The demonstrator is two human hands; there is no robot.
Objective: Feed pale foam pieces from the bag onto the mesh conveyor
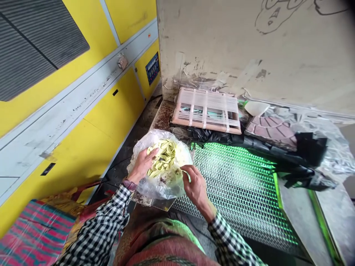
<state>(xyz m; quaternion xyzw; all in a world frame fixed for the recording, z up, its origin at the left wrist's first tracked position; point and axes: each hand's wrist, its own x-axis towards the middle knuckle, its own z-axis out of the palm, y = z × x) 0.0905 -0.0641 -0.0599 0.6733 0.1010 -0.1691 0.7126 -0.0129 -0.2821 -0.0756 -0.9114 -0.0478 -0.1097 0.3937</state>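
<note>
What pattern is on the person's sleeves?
Black-and-white checks, shown best on the left sleeve in the head view.

Even, diffuse brightness, without hard shadows. Green light glows through the wire mesh (235,184); soft glare lies on the plastic bag (144,142). Wide-angle distortion bends the yellow panel (83,147) toward the frame edge; top-right corner darkened.

Nothing properly legible. Blue control panel (152,68) ahead of the left hand (141,166): labels too small. Wall scrawl (273,16) beyond the right hand (197,188), maybe an "A".
</note>
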